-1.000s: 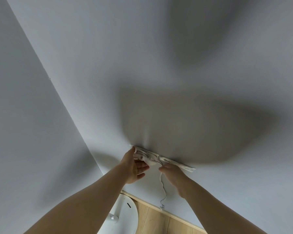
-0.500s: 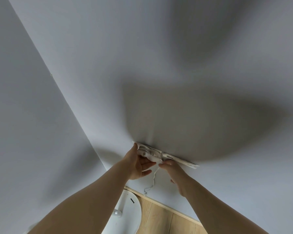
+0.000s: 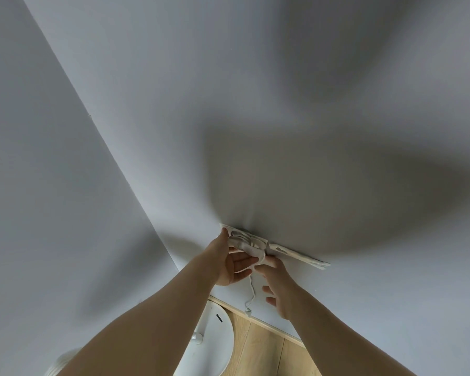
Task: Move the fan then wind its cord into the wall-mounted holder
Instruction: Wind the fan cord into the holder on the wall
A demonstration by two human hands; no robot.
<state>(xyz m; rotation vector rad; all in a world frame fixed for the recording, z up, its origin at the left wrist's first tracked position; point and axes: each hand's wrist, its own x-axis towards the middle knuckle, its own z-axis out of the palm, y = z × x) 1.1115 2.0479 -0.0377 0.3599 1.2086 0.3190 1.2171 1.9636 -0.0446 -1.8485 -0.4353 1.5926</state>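
Your left hand point(image 3: 229, 260) is against the holder point(image 3: 277, 246) on the white wall point(image 3: 255, 104), thumb at the holder's left end and fingers spread under the bundle of wound cord point(image 3: 251, 246), cupping it rather than gripping it. Your right hand point(image 3: 278, 283) pinches the cord with thumb and forefinger just below that bundle, its other fingers loose. A short tail of cord hangs between your hands and ends just above the wooden baseboard point(image 3: 266, 325). The fan's round white base point(image 3: 215, 346) stands on the wood floor point(image 3: 258, 354) beside the wall, below your arms.
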